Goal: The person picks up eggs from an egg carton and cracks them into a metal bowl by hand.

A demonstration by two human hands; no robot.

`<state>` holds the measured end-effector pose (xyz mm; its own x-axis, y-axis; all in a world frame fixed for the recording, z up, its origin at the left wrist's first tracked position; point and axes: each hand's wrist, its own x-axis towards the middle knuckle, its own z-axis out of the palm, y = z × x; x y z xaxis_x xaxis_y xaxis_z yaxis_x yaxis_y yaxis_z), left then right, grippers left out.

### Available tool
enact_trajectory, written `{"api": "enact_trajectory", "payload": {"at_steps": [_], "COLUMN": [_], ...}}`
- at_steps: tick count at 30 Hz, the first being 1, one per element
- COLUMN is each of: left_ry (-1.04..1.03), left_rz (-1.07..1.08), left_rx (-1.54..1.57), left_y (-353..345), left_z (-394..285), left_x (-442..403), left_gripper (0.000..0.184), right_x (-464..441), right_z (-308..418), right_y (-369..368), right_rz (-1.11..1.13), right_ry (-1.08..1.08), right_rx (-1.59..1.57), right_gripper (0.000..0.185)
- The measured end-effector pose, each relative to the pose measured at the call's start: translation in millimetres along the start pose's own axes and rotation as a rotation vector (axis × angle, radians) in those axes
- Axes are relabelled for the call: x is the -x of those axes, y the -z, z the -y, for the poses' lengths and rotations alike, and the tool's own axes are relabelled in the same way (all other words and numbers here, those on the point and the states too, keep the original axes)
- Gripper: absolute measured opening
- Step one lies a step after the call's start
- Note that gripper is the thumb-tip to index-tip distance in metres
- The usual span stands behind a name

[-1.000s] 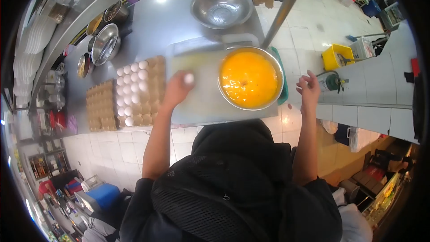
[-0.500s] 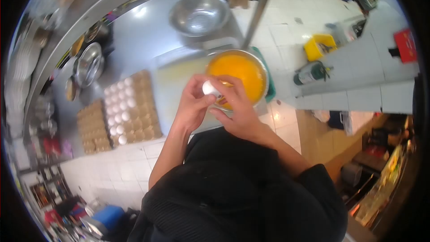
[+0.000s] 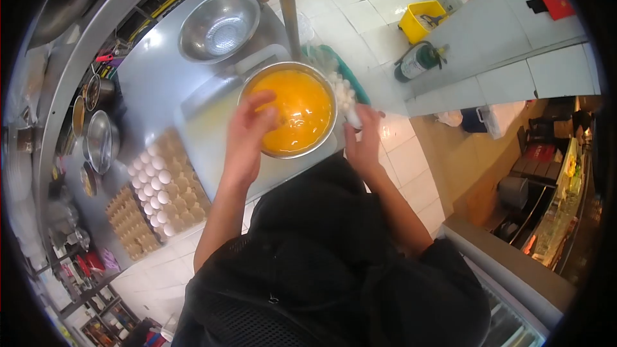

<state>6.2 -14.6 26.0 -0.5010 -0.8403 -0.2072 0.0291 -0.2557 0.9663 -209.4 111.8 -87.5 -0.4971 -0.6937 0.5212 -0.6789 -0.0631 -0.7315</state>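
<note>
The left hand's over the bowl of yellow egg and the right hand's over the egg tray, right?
Not quite: the head view shows the right hand beside the green bin of white shells, not over the egg tray. The left hand is over the bowl.

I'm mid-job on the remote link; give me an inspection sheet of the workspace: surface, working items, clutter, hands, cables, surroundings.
Surface: metal counter with a pale cutting board.
Job's things: metal bowl of yellow liquid egg; white eggs part-filling a cardboard tray; second tray, no eggs seen; green container with pale shells.
Clutter: large steel bowl at the back; smaller steel bowl left.
Hands: left hand over the bowl, open; right hand beside it, white shell at its fingertips, grip unclear.
Cables: nothing seen.
Surroundings: tiled floor, yellow bin, green cylinder.
</note>
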Motion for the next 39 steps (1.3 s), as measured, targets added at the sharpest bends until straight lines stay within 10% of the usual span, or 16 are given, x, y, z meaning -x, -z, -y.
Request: {"api": "enact_trajectory", "payload": {"at_steps": [4,7,9,12,25,31,39], "left_ry": [-0.001,-0.001,-0.029,-0.056,-0.112,-0.152,-0.114], "left_rz": [-0.099,-0.125,-0.129,-0.032,0.165,0.059,0.047], "left_rx": [0.044,0.057,0.063,-0.076,-0.283,-0.253,-0.399], "left_y": [4.5,8.4,8.4,-5.8,-27.0,-35.6,-37.9], "left_z": [-4.4,-1.8,-4.3,-13.8,-28.3,-5.4,-8.8], "left_x": [-2.5,3.0,1.0,-4.8,-22.7,-30.2,-36.7], "left_gripper": [0.034,0.033,0.033,0.034,0.041,0.041,0.041], "right_x": [10.4,-7.3,-44.3,-92.2,-121.0,-105.8,-94.1], "right_z": [-32.4,-28.8,-9.0,31.3,92.2,81.8,72.2], "right_y": [-19.1,-22.2,-5.6,14.8,10.3,2.3,-18.9], "right_rz": [0.457,0.212,0.059,0.299,0.768,0.503,0.378], "right_ry": [-0.005,-0.272,-0.907,-0.820,-0.687,-0.244,-0.291], "right_rx": [0.218,-0.190,-1.171,-1.412,-0.888,-0.656,-0.546], "right_gripper": [0.045,0.046,0.048,0.051,0.059,0.043,0.032]}}
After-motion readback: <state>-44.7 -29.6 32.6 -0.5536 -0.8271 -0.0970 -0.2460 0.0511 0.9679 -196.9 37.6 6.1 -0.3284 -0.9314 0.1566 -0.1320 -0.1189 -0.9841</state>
